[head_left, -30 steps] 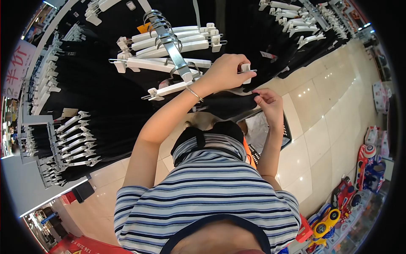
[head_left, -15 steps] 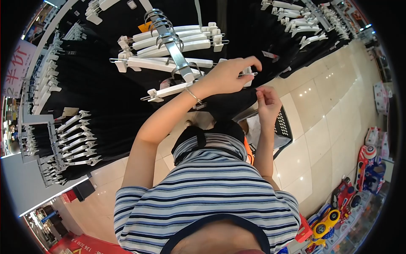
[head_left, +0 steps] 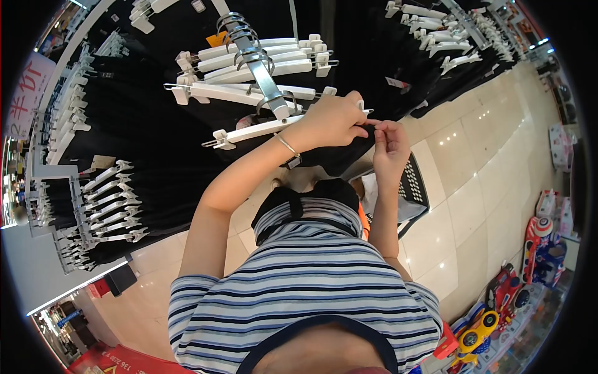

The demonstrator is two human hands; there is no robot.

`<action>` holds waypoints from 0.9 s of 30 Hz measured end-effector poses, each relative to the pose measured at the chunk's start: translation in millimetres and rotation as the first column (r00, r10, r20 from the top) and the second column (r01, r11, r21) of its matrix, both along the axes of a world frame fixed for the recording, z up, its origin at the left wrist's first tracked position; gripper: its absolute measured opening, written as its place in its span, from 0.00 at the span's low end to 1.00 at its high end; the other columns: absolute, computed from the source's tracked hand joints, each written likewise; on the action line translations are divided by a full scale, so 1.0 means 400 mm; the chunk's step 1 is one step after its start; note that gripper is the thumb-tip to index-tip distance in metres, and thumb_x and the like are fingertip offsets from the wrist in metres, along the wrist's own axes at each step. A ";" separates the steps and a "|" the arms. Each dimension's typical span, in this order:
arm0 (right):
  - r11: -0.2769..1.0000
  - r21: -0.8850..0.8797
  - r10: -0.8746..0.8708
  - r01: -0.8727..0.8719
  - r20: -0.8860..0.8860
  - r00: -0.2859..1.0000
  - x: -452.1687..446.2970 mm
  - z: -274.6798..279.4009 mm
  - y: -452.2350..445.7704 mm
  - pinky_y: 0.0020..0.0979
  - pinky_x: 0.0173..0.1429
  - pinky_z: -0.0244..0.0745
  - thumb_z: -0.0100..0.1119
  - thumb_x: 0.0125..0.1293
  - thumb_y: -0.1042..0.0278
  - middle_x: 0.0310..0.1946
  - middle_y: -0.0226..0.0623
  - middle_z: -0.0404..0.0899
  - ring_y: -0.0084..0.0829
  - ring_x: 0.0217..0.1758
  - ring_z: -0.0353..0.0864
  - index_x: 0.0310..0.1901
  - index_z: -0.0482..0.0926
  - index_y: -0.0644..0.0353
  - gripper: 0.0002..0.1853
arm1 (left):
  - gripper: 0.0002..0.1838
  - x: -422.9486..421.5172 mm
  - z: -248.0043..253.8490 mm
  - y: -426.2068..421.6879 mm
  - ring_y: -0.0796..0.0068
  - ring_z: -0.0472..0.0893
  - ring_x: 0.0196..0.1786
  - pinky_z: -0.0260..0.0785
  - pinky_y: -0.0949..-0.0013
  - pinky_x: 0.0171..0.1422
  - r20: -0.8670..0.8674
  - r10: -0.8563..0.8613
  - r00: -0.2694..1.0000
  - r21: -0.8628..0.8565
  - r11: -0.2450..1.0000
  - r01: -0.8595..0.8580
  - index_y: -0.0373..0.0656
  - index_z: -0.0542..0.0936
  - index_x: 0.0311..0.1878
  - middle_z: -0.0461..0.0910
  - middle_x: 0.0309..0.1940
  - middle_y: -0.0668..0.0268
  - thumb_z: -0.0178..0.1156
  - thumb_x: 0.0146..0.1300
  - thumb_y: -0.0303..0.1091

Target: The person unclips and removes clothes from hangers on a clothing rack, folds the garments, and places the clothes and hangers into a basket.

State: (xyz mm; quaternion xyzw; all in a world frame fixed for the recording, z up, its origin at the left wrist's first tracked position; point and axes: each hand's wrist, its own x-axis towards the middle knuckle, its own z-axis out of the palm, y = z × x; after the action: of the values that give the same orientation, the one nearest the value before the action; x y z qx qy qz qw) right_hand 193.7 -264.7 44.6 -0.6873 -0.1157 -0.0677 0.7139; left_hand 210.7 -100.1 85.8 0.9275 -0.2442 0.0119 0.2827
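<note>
A white clip hanger [head_left: 258,131] hangs tilted on the front of a metal rail [head_left: 258,68], with black cloth below it. My left hand [head_left: 333,121] is closed around the right clip end of this hanger, its fingers hiding most of the clip. Close beside it, my right hand [head_left: 391,146] pinches the upper edge of the black garment [head_left: 349,153] between thumb and fingers. The fingertips of both hands nearly meet there. What kind of garment it is, I cannot make out.
Several more white hangers [head_left: 261,57] with black clothes hang behind on the rail. Racks stand at left [head_left: 115,202] and upper right [head_left: 436,31]. A dark perforated basket [head_left: 414,187] is by my right forearm. Toy cars [head_left: 478,333] line the lower right above the tiled floor [head_left: 479,187].
My left hand has lowered slightly, its raised fingers curling down over the clip. My right hand has shifted a little left and up towards it. The front hanger has tilted and moved slightly left.
</note>
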 end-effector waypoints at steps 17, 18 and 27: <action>0.984 -0.112 -0.151 0.138 -0.113 0.982 -0.020 -0.073 0.017 0.19 0.39 0.70 0.60 0.61 0.75 0.28 0.29 0.77 0.18 0.32 0.74 0.38 0.78 0.67 0.05 | 0.09 -0.002 -0.002 0.008 0.59 0.78 0.30 0.71 0.61 0.35 0.083 0.002 0.997 0.023 1.000 -0.004 0.45 0.80 0.32 0.75 0.42 0.63 0.64 0.50 0.38; 0.987 -0.088 -0.144 0.134 -0.127 0.981 -0.017 -0.075 0.016 0.19 0.37 0.68 0.60 0.61 0.75 0.27 0.28 0.76 0.16 0.31 0.73 0.38 0.78 0.67 0.05 | 0.10 0.000 0.000 0.013 0.59 0.78 0.29 0.70 0.61 0.35 0.083 -0.023 0.996 0.005 1.000 0.022 0.46 0.80 0.35 0.75 0.41 0.63 0.64 0.51 0.38; 0.996 0.014 -0.087 0.091 -0.181 0.980 -0.008 -0.108 0.008 0.16 0.33 0.62 0.60 0.61 0.74 0.26 0.22 0.73 0.13 0.29 0.67 0.36 0.78 0.66 0.05 | 0.21 0.040 -0.024 0.008 0.62 0.78 0.24 0.68 0.68 0.30 -0.094 0.098 0.991 -0.425 0.896 -0.129 0.33 0.77 0.40 0.77 0.20 0.57 0.65 0.54 0.44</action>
State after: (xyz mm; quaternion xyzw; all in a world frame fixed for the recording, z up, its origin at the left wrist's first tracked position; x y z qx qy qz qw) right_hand 190.7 -261.6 1.2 -0.6871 -0.0191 -0.0386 0.7253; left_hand 226.7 -96.9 76.3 0.8547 -0.1709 0.0494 0.4877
